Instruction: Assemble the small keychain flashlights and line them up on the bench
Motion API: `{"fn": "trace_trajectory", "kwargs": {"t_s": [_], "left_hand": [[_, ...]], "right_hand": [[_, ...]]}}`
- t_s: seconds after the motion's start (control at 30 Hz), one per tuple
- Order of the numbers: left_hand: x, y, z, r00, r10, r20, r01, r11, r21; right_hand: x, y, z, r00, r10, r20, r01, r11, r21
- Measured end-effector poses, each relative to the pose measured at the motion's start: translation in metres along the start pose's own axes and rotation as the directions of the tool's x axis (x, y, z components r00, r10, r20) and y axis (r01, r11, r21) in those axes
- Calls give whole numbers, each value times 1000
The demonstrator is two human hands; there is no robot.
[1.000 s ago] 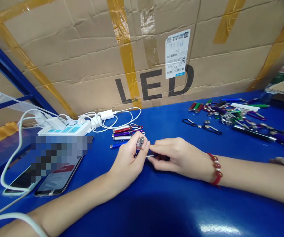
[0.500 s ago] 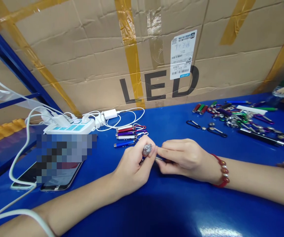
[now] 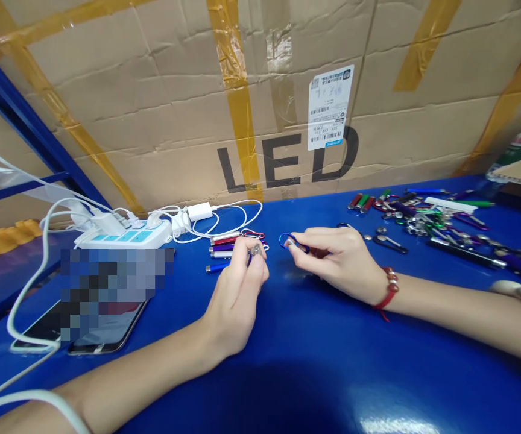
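My left hand (image 3: pixel 236 298) is closed around a small silver-ended metal piece (image 3: pixel 255 249); most of it is hidden by the fingers. To its right, my right hand (image 3: pixel 335 259) pinches a blue carabiner (image 3: pixel 283 240) between thumb and fingers, its loop pointing toward the left hand. A gap separates the two hands. Just behind the left hand lies a row of slim metal penlights: a red one (image 3: pixel 225 240), a purple one (image 3: pixel 222 247), a silver one (image 3: pixel 221 255) and a blue one (image 3: pixel 217 267). A red carabiner (image 3: pixel 255 234) is by the red penlight.
A heap of carabiners and metal parts (image 3: pixel 423 223) spreads at the right rear, near a black pen-like tube (image 3: pixel 464 252). A white power strip (image 3: pixel 152 234) with cables and a phone (image 3: pixel 111 328) are on the left. A large cardboard box (image 3: pixel 174 120) stands behind the blue table (image 3: pixel 287 374).
My hands have come apart from where they met. The left moved slightly up and left; the right rose, and the blue carabiner now shows in its fingers.
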State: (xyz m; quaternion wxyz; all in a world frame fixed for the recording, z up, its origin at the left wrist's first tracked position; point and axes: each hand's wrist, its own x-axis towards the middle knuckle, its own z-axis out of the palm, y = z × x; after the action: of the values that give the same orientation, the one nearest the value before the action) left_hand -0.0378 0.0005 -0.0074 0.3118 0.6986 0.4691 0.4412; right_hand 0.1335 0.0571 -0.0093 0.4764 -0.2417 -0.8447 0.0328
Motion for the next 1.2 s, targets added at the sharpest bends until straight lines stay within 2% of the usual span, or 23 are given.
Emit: {"fn": "trace_trajectory", "kwargs": {"t_s": [0.27,0.5,0.67,0.77,0.87,1.0,1.1,1.2], "left_hand": [[3,4,0,1000,-16,21,8,952,307],[7,3,2,998,-43,52,20,925,380],[7,4,2,996,-54,76,22,929,368],[6,4,1,995,-71,71,42,938,344],[5,3,1,996,-89,2,87,973,213],[4,4,1,996,-60,-63,61,998,7],[4,5,2,997,4,-75,-2,1000,22],[5,6,1,991,52,-123,-38,993,113]], "right_hand": [[-1,0,0,1000,-24,6,24,1000,-9],[-3,4,0,995,-58,83,61,998,-27],[-5,5,2,990,-90,106,92,996,-11],[-4,5,2,992,-38,121,41,999,-23],[-2,6,2,992,34,124,-30,999,-32],[-3,5,1,982,-14,188,10,1000,20],[-5,2,1,958,-100,269,92,995,42],[-6,0,1,958,-119,262,107,993,57]]}}
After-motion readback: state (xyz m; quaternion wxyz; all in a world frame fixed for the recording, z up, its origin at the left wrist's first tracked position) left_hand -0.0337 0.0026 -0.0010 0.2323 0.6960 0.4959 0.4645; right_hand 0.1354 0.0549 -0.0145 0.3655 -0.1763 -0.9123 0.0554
